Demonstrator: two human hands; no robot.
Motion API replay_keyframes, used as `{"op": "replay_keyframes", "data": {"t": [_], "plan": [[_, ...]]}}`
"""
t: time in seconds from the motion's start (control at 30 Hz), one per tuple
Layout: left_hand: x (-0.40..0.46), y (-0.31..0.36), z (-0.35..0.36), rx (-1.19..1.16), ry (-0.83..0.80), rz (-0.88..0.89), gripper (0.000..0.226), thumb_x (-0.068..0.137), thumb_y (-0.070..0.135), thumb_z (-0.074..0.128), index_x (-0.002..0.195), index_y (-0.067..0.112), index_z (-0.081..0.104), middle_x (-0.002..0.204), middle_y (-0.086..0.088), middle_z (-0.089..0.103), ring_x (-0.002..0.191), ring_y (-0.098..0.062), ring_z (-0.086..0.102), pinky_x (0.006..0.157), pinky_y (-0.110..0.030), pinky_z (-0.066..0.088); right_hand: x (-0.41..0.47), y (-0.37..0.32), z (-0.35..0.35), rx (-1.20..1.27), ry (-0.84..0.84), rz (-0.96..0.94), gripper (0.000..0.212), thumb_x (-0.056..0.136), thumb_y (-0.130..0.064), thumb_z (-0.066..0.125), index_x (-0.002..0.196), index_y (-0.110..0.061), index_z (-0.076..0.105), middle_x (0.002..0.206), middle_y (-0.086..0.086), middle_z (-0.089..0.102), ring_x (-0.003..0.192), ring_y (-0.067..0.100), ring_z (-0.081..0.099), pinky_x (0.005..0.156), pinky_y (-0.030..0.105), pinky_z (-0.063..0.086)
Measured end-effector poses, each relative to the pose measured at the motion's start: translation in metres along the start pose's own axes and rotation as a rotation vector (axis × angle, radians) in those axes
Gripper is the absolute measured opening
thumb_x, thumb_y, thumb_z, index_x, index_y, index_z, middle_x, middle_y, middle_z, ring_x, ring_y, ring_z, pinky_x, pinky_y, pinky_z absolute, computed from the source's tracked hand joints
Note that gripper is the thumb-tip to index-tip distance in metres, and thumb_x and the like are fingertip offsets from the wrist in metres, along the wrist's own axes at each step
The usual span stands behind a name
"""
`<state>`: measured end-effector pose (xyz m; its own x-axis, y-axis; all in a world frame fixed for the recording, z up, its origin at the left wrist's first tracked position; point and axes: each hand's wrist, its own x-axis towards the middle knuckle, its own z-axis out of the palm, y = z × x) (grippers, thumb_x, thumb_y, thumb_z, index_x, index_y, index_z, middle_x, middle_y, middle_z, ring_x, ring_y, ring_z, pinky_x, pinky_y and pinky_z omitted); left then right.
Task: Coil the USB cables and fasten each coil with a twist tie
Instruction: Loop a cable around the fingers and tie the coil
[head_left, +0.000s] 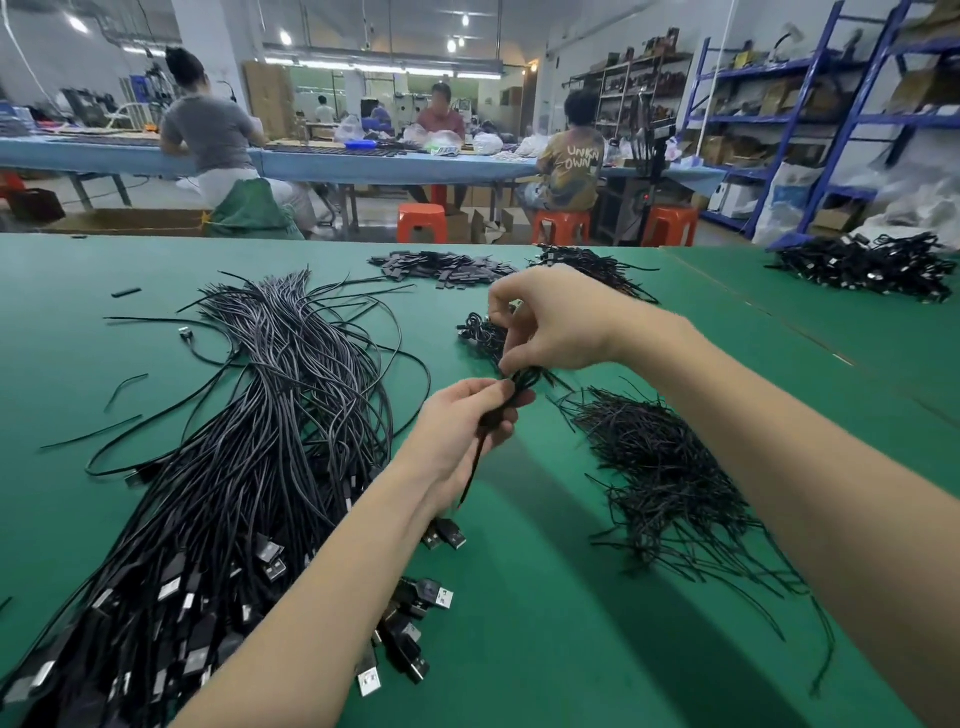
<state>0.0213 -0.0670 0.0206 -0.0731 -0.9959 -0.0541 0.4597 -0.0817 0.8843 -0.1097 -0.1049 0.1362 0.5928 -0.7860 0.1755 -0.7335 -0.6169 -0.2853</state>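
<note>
My left hand (462, 431) grips a folded black USB cable coil (498, 415) above the green table (545, 597); the cable's loose end hangs down from my palm. My right hand (550, 322) is just above it, its fingertips pinching a thin black twist tie (535, 375) at the top of the coil. A large bundle of loose black USB cables (249, 457) lies to the left, plugs toward me. A heap of black twist ties (665, 467) lies to the right. Behind my right hand sit tied coils (480, 332), partly hidden.
Small black parts (441, 267) are piled at the table's far side, with another cable pile (587, 265) beside them. More cables (872, 265) lie on the neighbouring table at the far right. People sit at a blue bench behind; orange stools and blue shelving stand beyond.
</note>
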Motion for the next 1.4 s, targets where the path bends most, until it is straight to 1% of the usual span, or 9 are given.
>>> {"op": "replay_keyframes", "data": {"t": [0.17,0.37,0.63,0.73,0.83,1.03,1.17,1.3,1.4], "plan": [[0.001,0.007,-0.003,-0.157,0.052,-0.026,0.010,0.096,-0.001,0.055,0.097,-0.003,0.065,0.075,-0.009,0.073,0.058,-0.007,0.056,0.056,-0.014,0.051,-0.022,0.005,0.023,0.051,0.218,-0.100,0.027,0.079,-0.009,0.078,0.078,-0.018,0.053,0.075,-0.003,0.072,0.055,0.003,0.051,0.064,0.022,0.045],[-0.003,-0.002,-0.006,0.562,0.268,0.468,0.010,0.087,0.011,0.073,0.087,0.019,0.066,0.069,0.005,0.075,0.063,-0.010,0.063,0.070,-0.028,0.052,-0.030,0.008,0.035,0.330,0.249,0.161,0.016,0.076,-0.019,0.086,0.084,-0.018,0.072,0.070,-0.007,0.076,0.056,-0.002,0.063,0.059,0.013,0.052],[-0.008,-0.007,-0.003,0.819,0.346,0.819,0.020,0.082,0.010,0.075,0.087,0.027,0.066,0.068,0.033,0.063,0.075,0.014,0.065,0.066,-0.001,0.040,-0.034,0.004,0.055,0.462,0.425,0.282,0.005,0.081,-0.022,0.084,0.079,-0.020,0.080,0.064,-0.005,0.073,0.055,0.002,0.066,0.058,0.016,0.053],[-0.004,-0.004,-0.003,0.736,0.307,0.691,0.015,0.083,0.010,0.075,0.090,0.021,0.068,0.071,0.020,0.072,0.071,0.006,0.066,0.073,-0.011,0.049,-0.033,0.003,0.064,0.365,0.547,0.203,0.003,0.083,-0.015,0.080,0.081,-0.017,0.079,0.069,-0.008,0.073,0.062,-0.003,0.064,0.061,0.006,0.044],[-0.004,0.011,-0.002,0.133,0.032,0.216,0.010,0.092,0.008,0.068,0.102,0.006,0.066,0.091,-0.007,0.074,0.085,-0.020,0.067,0.084,-0.031,0.059,-0.034,0.006,0.067,0.310,0.614,0.096,0.006,0.085,-0.009,0.076,0.084,-0.014,0.078,0.075,-0.008,0.074,0.070,0.003,0.067,0.068,0.011,0.050],[-0.007,0.027,-0.012,-0.375,-0.076,-0.287,0.030,0.080,0.008,0.071,0.106,-0.003,0.064,0.093,-0.016,0.062,0.078,-0.018,0.061,0.069,-0.024,0.060,-0.047,0.012,0.081,0.339,0.620,-0.131,0.005,0.086,-0.005,0.077,0.089,-0.010,0.077,0.082,-0.006,0.074,0.076,0.007,0.070,0.076,0.017,0.055],[-0.004,0.022,-0.007,-0.196,-0.027,-0.055,0.011,0.083,0.002,0.069,0.093,0.001,0.066,0.081,-0.010,0.067,0.064,-0.013,0.063,0.065,-0.019,0.057,-0.046,0.007,0.088,0.822,0.607,0.212,0.008,0.085,-0.008,0.080,0.081,-0.015,0.077,0.073,-0.005,0.074,0.065,0.009,0.066,0.067,0.019,0.054],[-0.004,0.018,-0.013,-0.011,-0.055,0.189,0.029,0.066,0.011,0.080,0.093,0.011,0.071,0.084,-0.007,0.075,0.074,-0.013,0.069,0.073,-0.020,0.055,-0.049,-0.001,0.085,1.978,0.208,0.629,0.007,0.075,0.002,0.075,0.081,0.002,0.072,0.075,0.010,0.066,0.057,0.013,0.059,0.056,0.018,0.055],[-0.005,0.021,-0.023,0.208,-0.125,0.205,0.026,0.063,0.022,0.084,0.088,0.023,0.076,0.094,-0.006,0.076,0.088,-0.016,0.070,0.084,-0.025,0.055,-0.054,0.000,0.085,2.289,0.021,0.729,0.013,0.070,0.006,0.073,0.081,0.007,0.068,0.072,0.012,0.063,0.052,0.015,0.059,0.049,0.019,0.053]]}}
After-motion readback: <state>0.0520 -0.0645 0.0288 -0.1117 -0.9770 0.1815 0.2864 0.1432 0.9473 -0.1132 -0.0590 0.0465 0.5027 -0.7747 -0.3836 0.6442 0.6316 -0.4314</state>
